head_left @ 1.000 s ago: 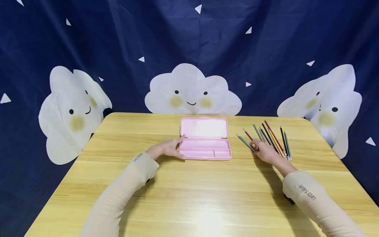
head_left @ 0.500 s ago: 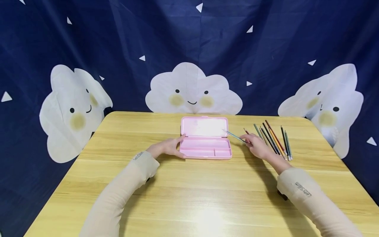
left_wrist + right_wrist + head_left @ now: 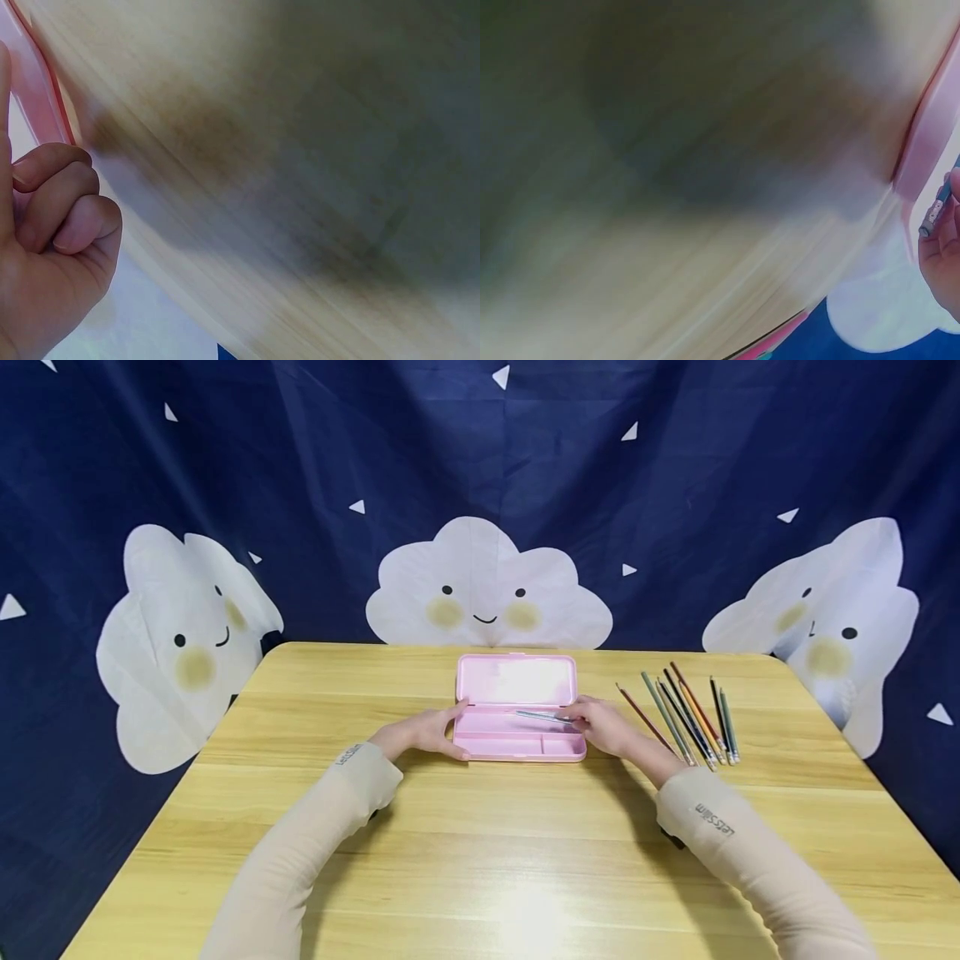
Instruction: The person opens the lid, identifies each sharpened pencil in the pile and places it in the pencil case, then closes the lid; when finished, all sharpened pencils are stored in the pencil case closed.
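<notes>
An open pink pencil case [image 3: 498, 747] lies on the table, its lid [image 3: 517, 681] folded back and its tray split into compartments. My left hand [image 3: 423, 732] grips the case's left end, thumb at the near corner and index finger by the hinge. Its other fingers [image 3: 64, 195] are curled in the left wrist view. My right hand [image 3: 606, 728] pinches a grey-green pencil [image 3: 536, 717] near its rear end, over the long back compartment. In the right wrist view, the pencil's end [image 3: 932, 216] sticks out beside the fingers, close to the case wall [image 3: 930, 142].
Several pencils lie fanned out on the table right of the case, among them a yellow one [image 3: 701, 718] and a dark red one [image 3: 645, 718] at the left of the group. A dark blue curtain [image 3: 315, 460] with white clouds hangs behind the table [image 3: 450, 852].
My right hand picked the grey-green pencil from the left side of the group and carried it left to the case. The left hand and the case stay in place.
</notes>
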Action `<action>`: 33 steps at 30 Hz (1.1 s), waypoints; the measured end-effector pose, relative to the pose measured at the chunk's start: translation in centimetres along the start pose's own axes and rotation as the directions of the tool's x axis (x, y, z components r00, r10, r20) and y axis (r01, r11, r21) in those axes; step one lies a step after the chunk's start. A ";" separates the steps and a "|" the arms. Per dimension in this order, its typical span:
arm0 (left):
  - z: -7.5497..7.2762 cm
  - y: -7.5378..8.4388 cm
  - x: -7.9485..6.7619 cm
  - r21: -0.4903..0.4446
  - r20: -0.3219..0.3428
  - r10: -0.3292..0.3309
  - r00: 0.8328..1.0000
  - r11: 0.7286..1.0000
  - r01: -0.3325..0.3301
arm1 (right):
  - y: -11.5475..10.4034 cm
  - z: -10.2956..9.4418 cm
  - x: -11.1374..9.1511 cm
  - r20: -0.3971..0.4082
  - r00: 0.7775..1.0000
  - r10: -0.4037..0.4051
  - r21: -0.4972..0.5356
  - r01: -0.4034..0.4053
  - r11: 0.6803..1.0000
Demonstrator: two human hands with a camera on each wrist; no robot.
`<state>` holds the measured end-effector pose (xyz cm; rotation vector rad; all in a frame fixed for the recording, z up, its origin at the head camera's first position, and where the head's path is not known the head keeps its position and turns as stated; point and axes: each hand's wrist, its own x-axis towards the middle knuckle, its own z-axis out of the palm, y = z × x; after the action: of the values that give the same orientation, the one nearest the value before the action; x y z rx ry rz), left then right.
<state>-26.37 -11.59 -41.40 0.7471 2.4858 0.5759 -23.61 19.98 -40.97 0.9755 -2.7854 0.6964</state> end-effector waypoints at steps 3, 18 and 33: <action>0.0 0.0 0.0 0.002 -0.003 -0.004 1.000 1.000 0.004 | -0.4 0.4 0.6 0.023 0.999 -0.039 -0.008 0.039 0.999; 0.0 0.0 0.0 0.008 0.004 -0.008 1.000 1.000 0.008 | -1.9 2.7 2.4 0.089 0.990 -0.113 -0.015 0.115 0.993; -0.1 -0.1 0.0 0.005 0.006 0.001 1.000 1.000 -0.001 | -2.0 2.8 2.2 0.121 0.990 -0.075 0.040 0.071 0.997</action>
<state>-26.45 -11.69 -41.41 0.7512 2.4821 0.5668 -23.97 16.15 -42.13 1.1586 -2.8332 0.7010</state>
